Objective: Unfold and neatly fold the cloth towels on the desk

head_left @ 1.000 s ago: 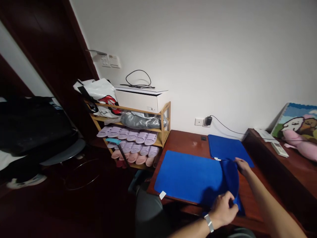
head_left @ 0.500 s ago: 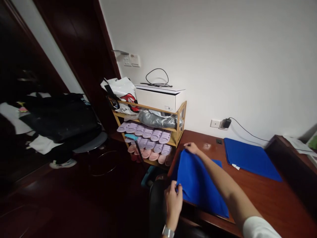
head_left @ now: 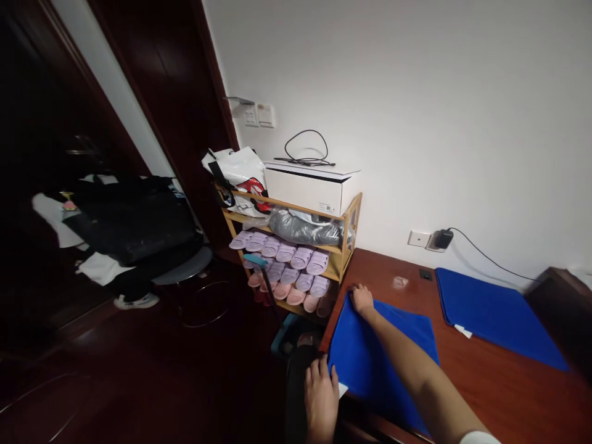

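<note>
A blue cloth (head_left: 365,348) lies spread on the reddish-brown desk, with a small white tag (head_left: 343,390) sticking out at its near left corner. My left hand (head_left: 322,394) is at that corner by the desk edge, its fingers bent over the cloth's border; the thumb side is partly hidden. At the far left corner, my right hand (head_left: 362,301) has its fingers closed on the cloth, and my right forearm crosses above it. A second blue cloth (head_left: 497,317), folded flat with a white tag (head_left: 463,332), lies farther right by the wall.
Left of the desk (head_left: 504,394) stands a wooden shoe rack (head_left: 351,225) with several purple and pink slippers (head_left: 296,256), a white box (head_left: 305,188) and a bag (head_left: 238,176). A black charger (head_left: 444,239) is plugged into the wall. A stool (head_left: 187,268) bears dark bags.
The cloth has come down from a raised, tented position to lie flatter on the desk. Both hands have lowered with its left corners, and the view has shifted a little left.
</note>
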Motion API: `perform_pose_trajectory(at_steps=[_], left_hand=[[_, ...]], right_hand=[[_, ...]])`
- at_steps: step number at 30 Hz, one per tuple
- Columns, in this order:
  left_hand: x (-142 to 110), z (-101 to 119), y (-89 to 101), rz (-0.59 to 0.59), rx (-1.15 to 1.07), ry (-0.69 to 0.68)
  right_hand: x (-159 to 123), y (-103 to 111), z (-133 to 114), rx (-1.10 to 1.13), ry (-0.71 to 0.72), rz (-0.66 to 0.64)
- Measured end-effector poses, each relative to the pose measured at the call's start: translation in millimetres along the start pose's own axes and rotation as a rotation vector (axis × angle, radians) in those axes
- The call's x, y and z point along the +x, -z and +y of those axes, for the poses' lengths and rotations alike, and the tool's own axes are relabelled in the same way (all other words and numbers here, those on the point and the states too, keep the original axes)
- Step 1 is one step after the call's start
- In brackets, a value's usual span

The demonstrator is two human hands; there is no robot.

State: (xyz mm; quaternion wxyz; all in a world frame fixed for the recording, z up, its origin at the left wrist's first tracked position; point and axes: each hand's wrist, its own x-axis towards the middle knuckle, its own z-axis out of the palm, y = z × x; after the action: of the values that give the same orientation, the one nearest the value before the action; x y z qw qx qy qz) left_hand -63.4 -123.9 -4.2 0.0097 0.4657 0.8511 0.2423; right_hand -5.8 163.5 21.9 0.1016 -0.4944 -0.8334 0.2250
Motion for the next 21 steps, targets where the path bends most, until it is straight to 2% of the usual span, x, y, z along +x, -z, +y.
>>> perform_pose_trajectory(at_steps=[3, 6, 9, 11, 14, 17, 19, 21], left_hand=[[3.2, -6.3, -1.7, -0.067, -0.061, 0.053], [12.3, -12.1, 2.6, -0.182, -0.155, 0.089], [26.1, -15.7, 14.7, -0.285, -0.313, 0.122], [37.6, -14.8, 28.2, -0.283, -0.456, 0.124], [58.0, -2.4, 60.6, -0.171, -0.696, 0.047], [78.0, 27.5, 109.1, -0.082, -0.930, -0.048], [88.4, 54.0, 146.6, -0.057, -1.023, -0.111], [96.8, 81.7, 182.0, -0.026, -1.036, -0.185]], right_hand=[[-0.9, 8.4, -5.7, 0.037, 0.037, 0.005], [-3.8, 34.1, -5.3, 0.133, 0.125, -0.007], [-14.9, 79.2, 5.7, 0.242, 0.235, -0.002], [-31.2, 119.0, 19.2, 0.292, 0.290, 0.006], [-72.7, 188.1, 43.5, 0.412, 0.348, 0.044], [-129.6, 255.4, 63.9, 0.527, 0.371, 0.135], [-168.6, 290.5, 71.9, 0.536, 0.366, 0.234], [-202.5, 313.7, 75.5, 0.523, 0.348, 0.349]])
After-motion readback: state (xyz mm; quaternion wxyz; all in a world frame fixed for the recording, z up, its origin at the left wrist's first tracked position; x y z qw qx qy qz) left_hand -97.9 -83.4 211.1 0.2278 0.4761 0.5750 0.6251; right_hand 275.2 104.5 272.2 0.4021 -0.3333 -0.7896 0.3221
